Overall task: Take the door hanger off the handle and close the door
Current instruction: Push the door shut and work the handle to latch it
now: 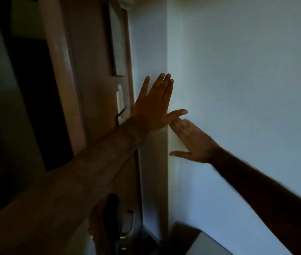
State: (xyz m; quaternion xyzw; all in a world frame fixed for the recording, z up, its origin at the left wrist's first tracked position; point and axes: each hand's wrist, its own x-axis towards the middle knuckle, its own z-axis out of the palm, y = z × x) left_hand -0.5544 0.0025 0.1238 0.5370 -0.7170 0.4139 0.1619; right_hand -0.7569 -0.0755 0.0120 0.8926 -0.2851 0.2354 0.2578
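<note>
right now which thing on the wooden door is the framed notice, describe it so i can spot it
Find the brown wooden door left of the white wall corner. High on it, above the left hand, hangs the framed notice: tall and dark-bordered, much bigger than the small pale plate beneath it.

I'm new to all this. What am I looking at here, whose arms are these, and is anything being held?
There is no machine here. A person wears a camera on the head, so this single picture looks out along their own arms. The left hand is spread open with fingers up, near a white wall corner. The right hand is also open and blurred; whether either touches the wall is unclear. Neither holds anything. To the left stands a wooden door, with a dark opening beside it. The picture is dim, and I cannot make out a door hanger or a handle for sure.
</note>
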